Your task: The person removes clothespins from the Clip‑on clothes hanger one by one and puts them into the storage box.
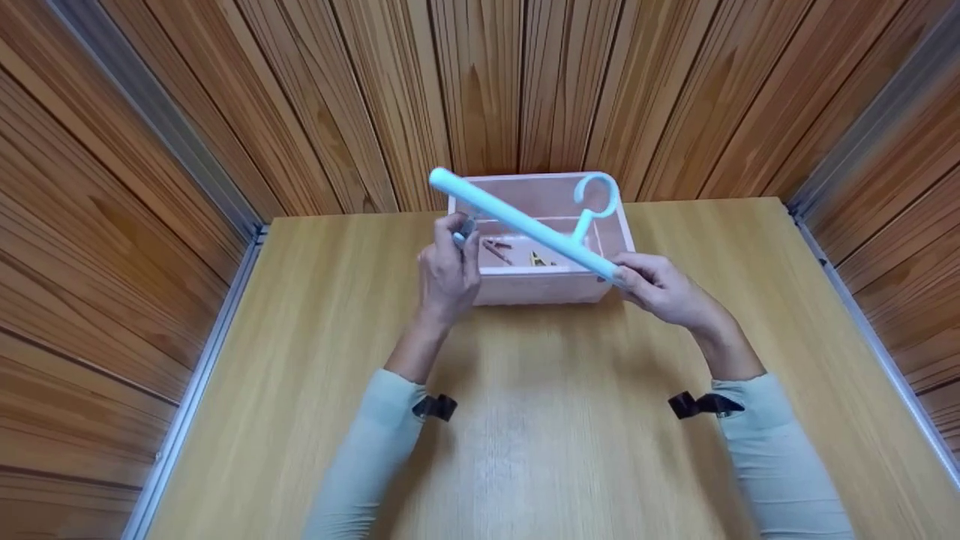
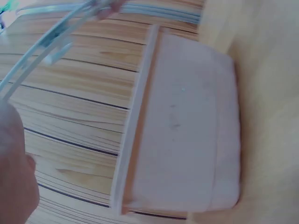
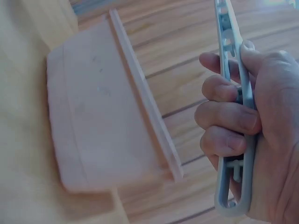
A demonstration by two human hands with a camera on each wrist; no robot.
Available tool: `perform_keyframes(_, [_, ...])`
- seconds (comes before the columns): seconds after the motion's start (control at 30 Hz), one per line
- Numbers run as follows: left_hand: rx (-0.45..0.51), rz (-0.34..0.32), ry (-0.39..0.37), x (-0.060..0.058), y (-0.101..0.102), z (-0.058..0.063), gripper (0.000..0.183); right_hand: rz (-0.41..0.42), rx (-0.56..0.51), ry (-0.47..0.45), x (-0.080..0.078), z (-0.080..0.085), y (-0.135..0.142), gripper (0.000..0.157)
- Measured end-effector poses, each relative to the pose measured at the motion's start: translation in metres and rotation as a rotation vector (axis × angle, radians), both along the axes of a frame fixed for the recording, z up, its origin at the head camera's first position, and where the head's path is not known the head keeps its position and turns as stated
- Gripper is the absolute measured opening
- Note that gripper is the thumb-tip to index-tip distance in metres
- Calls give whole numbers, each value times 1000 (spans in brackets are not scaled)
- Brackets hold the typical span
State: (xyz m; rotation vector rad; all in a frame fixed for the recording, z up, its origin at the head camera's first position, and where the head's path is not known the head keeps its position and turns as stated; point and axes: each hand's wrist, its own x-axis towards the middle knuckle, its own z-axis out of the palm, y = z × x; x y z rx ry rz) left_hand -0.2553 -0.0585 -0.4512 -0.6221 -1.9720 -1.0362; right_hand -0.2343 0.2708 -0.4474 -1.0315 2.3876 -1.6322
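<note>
A light blue clothes hanger (image 1: pixel 517 221) with a straight bar and a round hook is held slantwise over the pink bin in the head view. My right hand (image 1: pixel 660 289) grips the bar's lower right end. Its curled fingers and thumb wrap the hanger's slotted underside (image 3: pixel 236 140) in the right wrist view. Above the bin's left front corner, my left hand (image 1: pixel 448 270) pinches a small blue-grey clip (image 1: pixel 463 232) between thumb and fingers, just below the bar. The clip's exact shape is partly hidden by the fingers. The left wrist view shows that hand only at its edge.
The pink bin (image 1: pixel 540 287) stands at the back of the wooden table (image 1: pixel 525 420), near the slatted wall (image 1: pixel 487 90). Inside it lie brown clothespins (image 1: pixel 497 251) and a small yellow-and-black piece (image 1: pixel 537 259). Metal rails (image 1: pixel 199 360) run along the table's sides.
</note>
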Motion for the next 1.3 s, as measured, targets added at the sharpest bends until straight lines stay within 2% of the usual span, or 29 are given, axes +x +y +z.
perform_keyframes(0.07, [46, -158, -137, 1, -3, 5, 18, 14, -44, 9, 0, -3, 2, 21])
perform_keyframes(0.1, [75, -248, -229, 2, -3, 6, 20, 17, -60, 11, 0, -4, 3, 21])
perform_keyframes(0.2, [231, -468, -493, 3, -4, 9, 22, -1, -68, 20, -2, -4, 2, 21])
perform_keyframes(0.27, [331, -545, -595, 3, -5, 10, 22, -7, -64, 25, -3, -3, 2, 21])
perform_keyframes(0.33, [373, -584, -630, 3, -6, 11, 21, -16, -59, 28, -4, -1, 2, 21])
perform_keyframes(0.4, [382, -609, -631, 1, -6, 13, 21, -24, -60, 28, -4, 0, 3, 21])
perform_keyframes(0.57, [376, -620, -645, 0, -6, 15, 22, -20, -64, 38, -6, 2, 4, 22])
perform_keyframes(0.8, [317, -583, -685, -2, -4, 13, 23, -11, -89, 38, -7, 1, 5, 22])
perform_keyframes(0.93, [281, -574, -685, -8, -5, 14, 21, -11, -91, 49, -6, 1, 6, 22])
perform_keyframes(1.17, [290, -558, -715, -20, -7, 14, 21, -42, -66, 51, -4, 0, 10, 22])
perform_keyframes(1.3, [294, -572, -723, -26, -7, 14, 19, -52, -65, 64, -2, 0, 11, 21])
